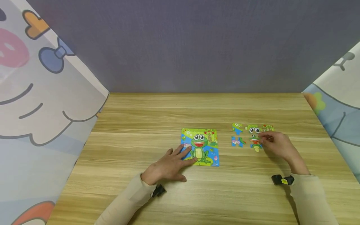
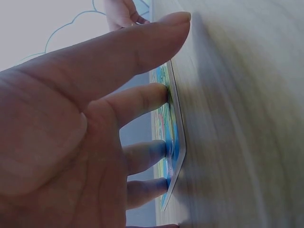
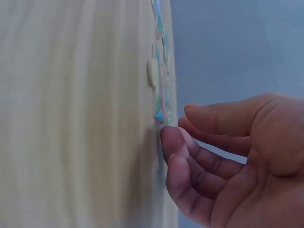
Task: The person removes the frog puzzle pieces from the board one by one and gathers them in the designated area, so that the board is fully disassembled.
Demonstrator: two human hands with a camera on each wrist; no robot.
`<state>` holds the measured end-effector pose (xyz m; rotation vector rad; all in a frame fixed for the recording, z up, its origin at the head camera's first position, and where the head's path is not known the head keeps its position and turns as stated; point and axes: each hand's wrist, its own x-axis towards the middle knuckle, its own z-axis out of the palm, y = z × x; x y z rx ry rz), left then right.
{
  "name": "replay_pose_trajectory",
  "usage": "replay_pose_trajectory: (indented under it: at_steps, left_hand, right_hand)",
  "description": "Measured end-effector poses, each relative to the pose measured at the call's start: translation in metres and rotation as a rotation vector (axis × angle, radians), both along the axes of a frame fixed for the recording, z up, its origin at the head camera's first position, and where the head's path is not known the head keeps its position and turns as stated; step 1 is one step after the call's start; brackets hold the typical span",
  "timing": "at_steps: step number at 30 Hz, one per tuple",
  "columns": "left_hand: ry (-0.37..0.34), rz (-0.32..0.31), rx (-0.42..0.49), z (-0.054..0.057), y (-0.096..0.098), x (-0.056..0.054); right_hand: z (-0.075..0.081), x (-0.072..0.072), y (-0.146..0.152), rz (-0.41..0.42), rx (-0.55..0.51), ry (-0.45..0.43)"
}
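A square frog puzzle board (image 1: 213,150) lies flat on the table. My left hand (image 1: 171,165) rests across its left side, the fingers (image 2: 142,102) spread and touching the picture, the thumb off the near edge. To the right lie loose jigsaw pieces: a frog-eyes piece (image 1: 254,130), a frog-mouth piece (image 1: 255,143), a blue and pink piece (image 1: 237,142) and a green and blue corner piece (image 1: 237,127). My right hand (image 1: 277,144) is at the mouth piece's right side, thumb and forefinger close together, other fingers bent. Whether a piece is between the fingertips is hidden.
A green piece with red spots (image 1: 267,127) lies behind the right hand. The wooden table (image 1: 140,125) meets a grey panel (image 1: 205,47) at the back. Cartoon-printed walls (image 1: 56,103) stand at both sides. Black cameras sit at both wrists.
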<state>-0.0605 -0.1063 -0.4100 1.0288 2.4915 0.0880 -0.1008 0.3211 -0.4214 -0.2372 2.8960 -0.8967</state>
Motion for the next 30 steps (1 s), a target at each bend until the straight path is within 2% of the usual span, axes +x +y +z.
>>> replay_pose_trajectory:
  at_steps: [6,12,21,26,30]
  left_hand:
    - [0.008,0.004,-0.001,0.001,0.0,0.0]
    - [0.012,0.013,-0.001,0.002,0.0,0.001]
    - [0.017,0.007,0.033,0.004,0.0,0.002]
    - [0.029,0.007,0.067,0.007,0.004,0.003]
    - [0.043,-0.002,0.057,0.008,0.015,0.004]
  right_hand:
    - [0.014,-0.002,-0.015,0.011,-0.004,0.011]
    - [0.024,-0.008,-0.05,0.096,-0.055,0.016]
    - [0.015,-0.019,-0.109,0.226,-0.116,0.005]
    - [0.012,-0.021,-0.128,0.272,-0.147,-0.005]
    - [0.01,-0.022,-0.14,0.309,-0.164,-0.018]
